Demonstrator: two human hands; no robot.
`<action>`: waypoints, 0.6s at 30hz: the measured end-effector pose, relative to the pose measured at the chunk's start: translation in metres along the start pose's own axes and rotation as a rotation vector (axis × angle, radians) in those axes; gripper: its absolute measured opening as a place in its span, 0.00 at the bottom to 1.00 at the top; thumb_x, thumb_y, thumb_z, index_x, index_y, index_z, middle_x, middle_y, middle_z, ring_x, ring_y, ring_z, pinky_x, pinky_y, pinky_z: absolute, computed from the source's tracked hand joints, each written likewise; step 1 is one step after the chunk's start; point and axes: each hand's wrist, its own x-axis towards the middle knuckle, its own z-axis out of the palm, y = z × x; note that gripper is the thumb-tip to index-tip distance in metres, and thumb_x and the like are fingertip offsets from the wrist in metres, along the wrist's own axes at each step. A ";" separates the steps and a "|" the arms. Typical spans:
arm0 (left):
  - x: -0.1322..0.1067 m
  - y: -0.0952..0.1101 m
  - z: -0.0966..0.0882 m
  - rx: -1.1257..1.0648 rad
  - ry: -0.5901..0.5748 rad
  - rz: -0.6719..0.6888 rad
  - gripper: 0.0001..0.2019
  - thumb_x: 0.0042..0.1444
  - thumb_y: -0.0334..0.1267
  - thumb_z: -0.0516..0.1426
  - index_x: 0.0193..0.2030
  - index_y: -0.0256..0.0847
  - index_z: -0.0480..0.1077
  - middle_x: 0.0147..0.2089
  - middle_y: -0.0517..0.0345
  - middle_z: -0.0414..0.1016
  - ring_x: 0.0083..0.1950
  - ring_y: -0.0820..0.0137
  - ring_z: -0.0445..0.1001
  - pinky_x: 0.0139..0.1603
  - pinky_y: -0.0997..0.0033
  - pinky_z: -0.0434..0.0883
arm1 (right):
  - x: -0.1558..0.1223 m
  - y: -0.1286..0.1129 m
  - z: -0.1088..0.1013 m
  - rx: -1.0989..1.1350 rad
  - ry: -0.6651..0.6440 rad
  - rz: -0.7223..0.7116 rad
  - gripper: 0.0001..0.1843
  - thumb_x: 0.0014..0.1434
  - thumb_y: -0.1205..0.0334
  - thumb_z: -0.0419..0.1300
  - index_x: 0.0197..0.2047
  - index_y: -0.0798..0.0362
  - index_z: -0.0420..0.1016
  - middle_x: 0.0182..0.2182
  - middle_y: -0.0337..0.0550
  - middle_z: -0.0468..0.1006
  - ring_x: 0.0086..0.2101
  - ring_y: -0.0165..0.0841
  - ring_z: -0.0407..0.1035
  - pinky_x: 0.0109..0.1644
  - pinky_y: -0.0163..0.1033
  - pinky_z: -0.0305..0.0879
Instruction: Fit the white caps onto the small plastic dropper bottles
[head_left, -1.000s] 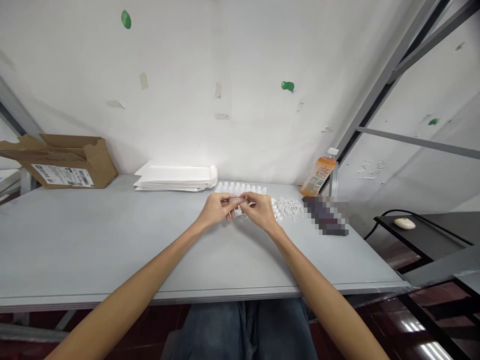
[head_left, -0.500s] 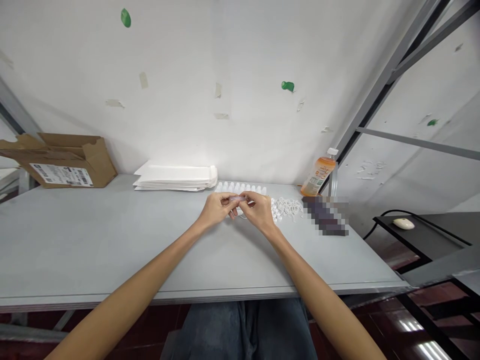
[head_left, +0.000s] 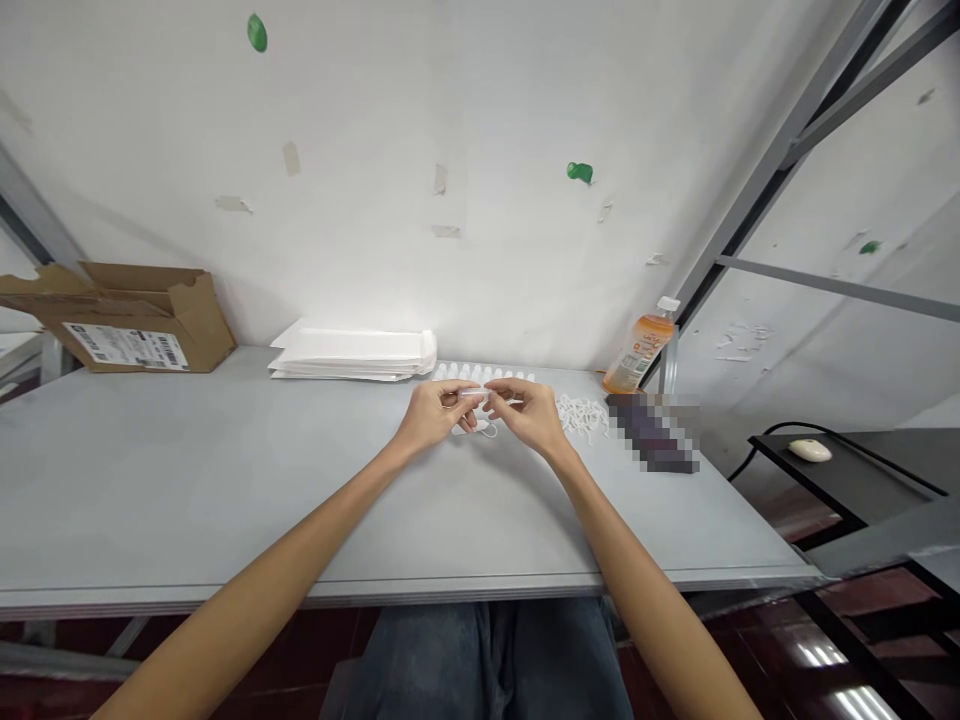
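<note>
Near the back of the table, my left hand (head_left: 430, 415) pinches a small clear tube-like piece (head_left: 472, 393) between thumb and fingers. My right hand (head_left: 529, 412) is curled closed at the right end of that piece, with its fingertips close together; the exact contact is too small to make out. Just under the hands lies a white item with a thin string loop (head_left: 487, 431), partly covered by my left fingers. Behind my hands stands a row of white, translucent pointed pieces (head_left: 465, 371). A pile of short white strings (head_left: 583, 415) lies right of my right hand.
A stack of flat white cartons (head_left: 349, 355) sits at the back, left of my hands. Farther left is an open cardboard box (head_left: 150, 320). An orange drink bottle (head_left: 639, 350) and a blurred dark object (head_left: 651, 433) are at the right. A white wall rises behind the grey table (head_left: 225, 480).
My right hand has shifted a little to the right, so the fingertips of the two hands are farther apart. My left hand still holds the clear piece.
</note>
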 end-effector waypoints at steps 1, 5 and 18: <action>0.000 0.000 0.000 -0.001 -0.003 -0.005 0.22 0.52 0.48 0.62 0.46 0.29 0.75 0.22 0.57 0.75 0.23 0.69 0.76 0.31 0.68 0.78 | 0.000 0.001 -0.001 0.012 -0.014 0.002 0.11 0.52 0.62 0.58 0.36 0.56 0.79 0.30 0.44 0.80 0.29 0.34 0.76 0.31 0.39 0.77; 0.000 0.000 0.001 0.006 -0.009 -0.003 0.22 0.52 0.48 0.62 0.46 0.29 0.75 0.22 0.57 0.75 0.23 0.69 0.76 0.30 0.68 0.77 | 0.001 0.004 -0.001 -0.041 0.005 -0.011 0.10 0.50 0.65 0.58 0.35 0.55 0.79 0.29 0.43 0.80 0.29 0.34 0.76 0.31 0.38 0.76; -0.003 -0.001 0.006 0.062 0.042 0.064 0.22 0.51 0.48 0.62 0.46 0.31 0.76 0.22 0.59 0.76 0.23 0.69 0.77 0.31 0.68 0.77 | -0.001 0.010 0.012 -0.370 0.150 -0.233 0.11 0.49 0.68 0.53 0.30 0.54 0.78 0.27 0.43 0.80 0.27 0.31 0.73 0.33 0.34 0.72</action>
